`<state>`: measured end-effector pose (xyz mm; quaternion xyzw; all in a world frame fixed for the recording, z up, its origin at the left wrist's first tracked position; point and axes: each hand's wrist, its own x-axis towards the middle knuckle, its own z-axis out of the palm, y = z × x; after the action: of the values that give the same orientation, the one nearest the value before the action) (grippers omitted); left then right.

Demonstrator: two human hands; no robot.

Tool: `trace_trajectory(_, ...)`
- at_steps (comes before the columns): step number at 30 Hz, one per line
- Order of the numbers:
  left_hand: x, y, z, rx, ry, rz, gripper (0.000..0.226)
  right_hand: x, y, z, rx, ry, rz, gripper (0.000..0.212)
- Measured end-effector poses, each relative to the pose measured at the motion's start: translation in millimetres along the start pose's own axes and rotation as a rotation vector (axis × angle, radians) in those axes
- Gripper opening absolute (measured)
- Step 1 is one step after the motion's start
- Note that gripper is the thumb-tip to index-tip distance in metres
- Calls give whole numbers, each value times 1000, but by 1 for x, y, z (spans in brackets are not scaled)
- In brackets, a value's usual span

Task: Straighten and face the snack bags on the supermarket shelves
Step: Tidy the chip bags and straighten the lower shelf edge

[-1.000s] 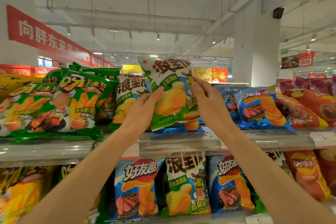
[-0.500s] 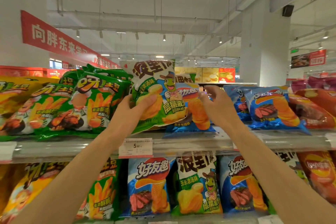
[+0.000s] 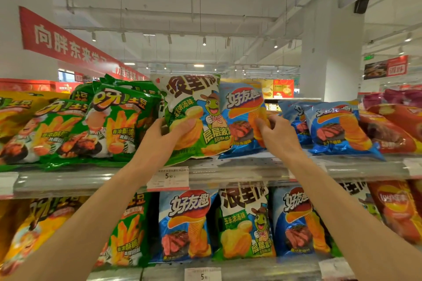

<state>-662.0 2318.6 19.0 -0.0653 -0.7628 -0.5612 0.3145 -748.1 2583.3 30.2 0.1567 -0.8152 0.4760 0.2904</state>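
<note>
Far left, upper shelf: yellow fry bags lean back at the left end of the upper shelf; just right of them green fry bags lie tilted, overlapping one another
Left hand: the left hand reaches up to the shelf's middle; its thumb presses the front of the green-and-white corn chip bag and the fingers curl behind the bag's left edge, gripping it
Gripped bag: it stands near upright at the front edge of the upper shelf, face forward, its right side overlapping the blue steak chip bag
Price tag: a white price tag sits on the shelf rail below the gripped bag
Right hand: the right hand has its fingers bent, fingertips pinching the right edge of that blue steak chip bag, which stands just behind the green one
Right of the hands: more blue bags lie slumped on the same shelf; red bags fill its right end
Lower shelf: green, blue, corn and red bags stand facing out in a row on the lower shelf
</note>
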Motion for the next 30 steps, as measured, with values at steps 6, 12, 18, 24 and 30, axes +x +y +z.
trace_trajectory(6, 1, 1, 19, 18, -49, -18, 72, 17, 36, -44, -141, 111, 88, 29)
trace_trajectory(12, 7, -4, 33, 71, -36, 5, 79, 11, 68, -59, -369, 116, 181, 45)
trace_trajectory(18, 9, -4, 40, 145, -57, 30, 92, 8, 61, -46, -446, 59, 108, 70)
trace_trajectory(24, 12, -9, 37, 159, -46, -9, 103, 7, 62, -54, -588, 108, 77, 62)
trace_trajectory(30, 11, -6, 40, 159, -71, -11, 86, -2, 28, -41, -361, 200, -176, 42)
